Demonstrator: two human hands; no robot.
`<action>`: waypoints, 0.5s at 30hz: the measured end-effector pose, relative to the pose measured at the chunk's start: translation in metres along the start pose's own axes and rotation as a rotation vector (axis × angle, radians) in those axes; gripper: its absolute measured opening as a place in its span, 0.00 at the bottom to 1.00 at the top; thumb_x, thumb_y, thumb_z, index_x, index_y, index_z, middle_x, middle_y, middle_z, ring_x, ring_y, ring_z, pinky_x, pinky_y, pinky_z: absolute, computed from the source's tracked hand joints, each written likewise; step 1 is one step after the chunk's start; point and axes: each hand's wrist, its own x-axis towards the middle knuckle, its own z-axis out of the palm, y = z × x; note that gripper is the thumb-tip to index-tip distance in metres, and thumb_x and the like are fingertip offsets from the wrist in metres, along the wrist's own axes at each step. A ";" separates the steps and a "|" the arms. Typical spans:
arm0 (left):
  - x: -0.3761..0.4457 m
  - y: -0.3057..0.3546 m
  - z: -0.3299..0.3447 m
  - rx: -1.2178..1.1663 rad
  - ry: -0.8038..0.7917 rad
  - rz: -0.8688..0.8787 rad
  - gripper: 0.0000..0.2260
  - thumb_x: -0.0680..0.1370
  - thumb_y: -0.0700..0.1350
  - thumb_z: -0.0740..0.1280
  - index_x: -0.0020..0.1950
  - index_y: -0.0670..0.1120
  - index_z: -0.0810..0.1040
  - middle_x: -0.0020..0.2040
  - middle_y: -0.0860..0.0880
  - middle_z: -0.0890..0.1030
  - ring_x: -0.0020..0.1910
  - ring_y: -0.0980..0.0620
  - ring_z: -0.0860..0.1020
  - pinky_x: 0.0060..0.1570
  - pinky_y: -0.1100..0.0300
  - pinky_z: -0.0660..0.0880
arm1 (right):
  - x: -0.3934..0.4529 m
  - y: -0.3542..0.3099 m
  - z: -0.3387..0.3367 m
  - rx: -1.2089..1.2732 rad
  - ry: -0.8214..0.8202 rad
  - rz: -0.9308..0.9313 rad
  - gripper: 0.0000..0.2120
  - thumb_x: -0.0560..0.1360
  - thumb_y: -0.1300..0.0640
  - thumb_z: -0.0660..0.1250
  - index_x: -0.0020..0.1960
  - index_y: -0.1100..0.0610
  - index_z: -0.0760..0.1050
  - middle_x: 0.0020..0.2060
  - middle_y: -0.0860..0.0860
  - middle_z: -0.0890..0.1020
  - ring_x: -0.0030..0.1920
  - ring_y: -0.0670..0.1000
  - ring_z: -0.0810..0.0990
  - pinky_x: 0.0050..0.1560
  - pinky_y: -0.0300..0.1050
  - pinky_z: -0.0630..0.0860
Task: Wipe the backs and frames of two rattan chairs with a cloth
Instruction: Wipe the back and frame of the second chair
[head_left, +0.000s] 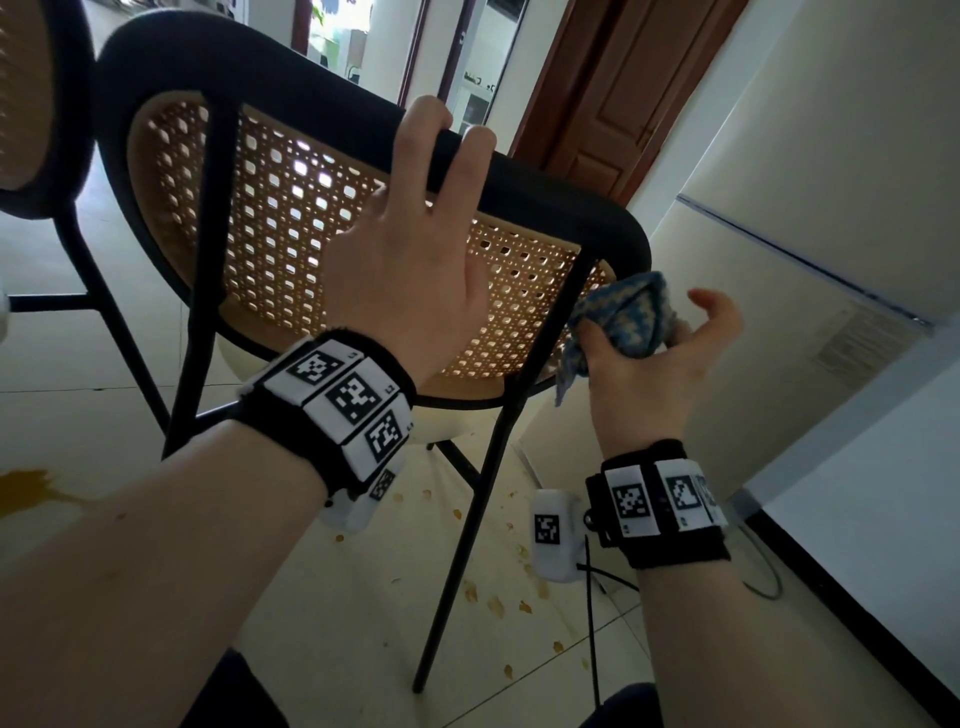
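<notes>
Right hand (649, 353) is pinching our blue cloth (631, 317) just right of the chair's upright black strut (550, 332); left hand (410, 260) is gripping the top rail (545, 192).

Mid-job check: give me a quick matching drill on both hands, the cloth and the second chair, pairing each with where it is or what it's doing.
Things:
1. left hand
2. right hand
3. cloth
4. second chair

States:
A. bunched up by the near chair's right rear leg
B. at the far left edge of the view
C. gripping the black top frame
D. holding the cloth

Pairs: 1-C, 2-D, 3-A, 4-B
</notes>
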 end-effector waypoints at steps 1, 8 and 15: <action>0.000 0.000 0.000 -0.002 0.000 0.001 0.30 0.72 0.45 0.61 0.74 0.50 0.60 0.76 0.43 0.60 0.41 0.47 0.75 0.28 0.60 0.70 | -0.001 -0.003 0.001 -0.009 0.009 -0.014 0.32 0.66 0.54 0.77 0.61 0.46 0.62 0.48 0.43 0.77 0.48 0.39 0.81 0.45 0.38 0.82; 0.000 -0.001 -0.001 0.006 -0.006 0.018 0.30 0.72 0.45 0.62 0.74 0.50 0.61 0.76 0.42 0.60 0.43 0.46 0.76 0.28 0.57 0.76 | -0.013 -0.007 0.010 -0.150 -0.018 -0.178 0.15 0.76 0.48 0.68 0.60 0.53 0.78 0.50 0.46 0.82 0.50 0.43 0.81 0.50 0.41 0.81; 0.008 0.001 -0.003 0.001 0.023 0.008 0.24 0.72 0.45 0.62 0.68 0.48 0.66 0.70 0.41 0.67 0.39 0.48 0.75 0.28 0.61 0.70 | -0.014 0.006 0.013 -0.376 -0.069 -0.310 0.13 0.78 0.52 0.64 0.62 0.53 0.78 0.47 0.43 0.80 0.45 0.41 0.78 0.45 0.21 0.67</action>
